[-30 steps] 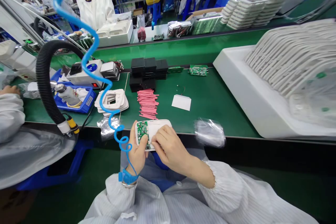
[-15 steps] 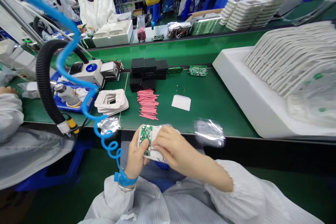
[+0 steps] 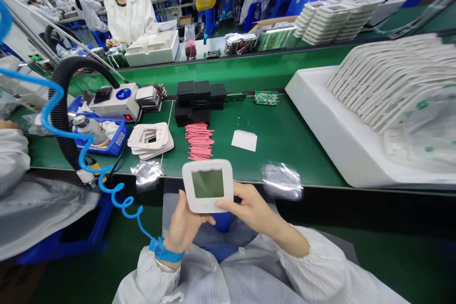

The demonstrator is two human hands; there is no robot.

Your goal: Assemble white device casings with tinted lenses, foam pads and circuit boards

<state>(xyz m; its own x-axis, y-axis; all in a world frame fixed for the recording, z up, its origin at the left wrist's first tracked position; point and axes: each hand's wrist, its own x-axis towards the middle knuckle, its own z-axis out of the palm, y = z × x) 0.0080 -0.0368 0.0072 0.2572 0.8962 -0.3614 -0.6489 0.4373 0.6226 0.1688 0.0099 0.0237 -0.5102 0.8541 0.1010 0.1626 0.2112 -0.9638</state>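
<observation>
A white handheld device with a rounded frame (image 3: 190,192) and a grey-green display (image 3: 207,184) is held up at the table's front edge, screen side facing me. My right hand (image 3: 251,209) grips its lower right corner, thumb on the front and fingers behind. Just below and left of the device is my left hand (image 3: 188,223), palm up, thumb and fingers apart; whether it touches the device's back I cannot tell. A blue wrist strap (image 3: 166,250) with a coiled blue cord circles my left wrist. The device's circuit board side is hidden.
Pink strips (image 3: 199,141), white frames (image 3: 149,140), black blocks (image 3: 194,102) and a white flat pack (image 3: 244,140) lie on the green table. A foam box (image 3: 320,128) of white panels stands right. Clear plastic bags (image 3: 283,180) overhang the edge. A co-worker's sleeve (image 3: 12,152) is left.
The device has been turned over: its circuit board faced me before, now its display does. My right hand has shifted to its right corner, and my left hand has opened from its edge.
</observation>
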